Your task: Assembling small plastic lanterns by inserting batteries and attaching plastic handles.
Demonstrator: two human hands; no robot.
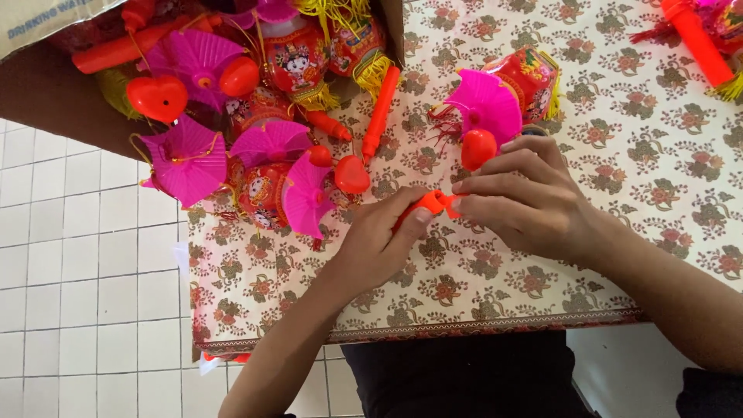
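My left hand (377, 241) and my right hand (526, 200) meet over a table with a floral cloth (480, 286). Both grip a short orange plastic handle (428, 204); the left holds its body, the right pinches its end with thumb and fingers. Just beyond my right hand lies a red toy lantern (532, 80) with a pink fan-shaped top (486, 102), a red heart-shaped piece (478, 148) and yellow tassels. Part of the handle is hidden inside my fingers.
A cardboard box (70, 108) at the upper left spills several red lanterns with pink tops (190, 159), red hearts (158, 97) and orange sticks (381, 112). Another orange handle (699, 40) lies at the top right. White floor tiles (85, 271) lie left of the table edge.
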